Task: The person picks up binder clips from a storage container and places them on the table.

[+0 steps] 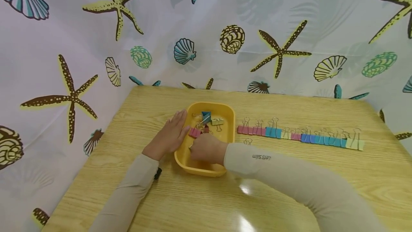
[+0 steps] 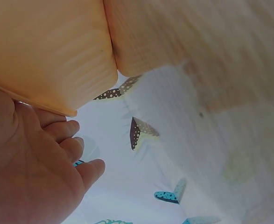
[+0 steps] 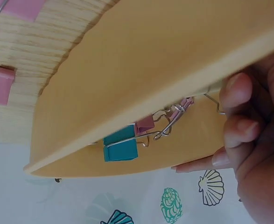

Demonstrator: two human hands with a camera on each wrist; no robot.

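Observation:
A yellow plastic bin (image 1: 230,112) holds several binder clips, among them a teal binder clip (image 1: 206,117), a pale yellow binder clip (image 1: 217,121) and a pink binder clip (image 1: 194,133). Outstretched fingers of my left hand (image 1: 170,134) rest along the bin's left side; the left wrist view shows that hand (image 2: 38,163) against the outer wall. My right hand (image 1: 207,148) is down inside the bin with curled fingers, pinching a small binder clip (image 1: 191,147), mostly hidden by the hand. In the right wrist view the curled right hand (image 3: 260,135) appears beside the teal clip (image 3: 120,143).
Right of the bin, a row of pink, blue, teal and yellow binder clips (image 1: 291,135) stretches across the wooden table (image 1: 276,198). Another clip's wire handles (image 1: 248,141) show just above the right sleeve. A patterned curtain (image 1: 206,67) hangs behind and left of the table.

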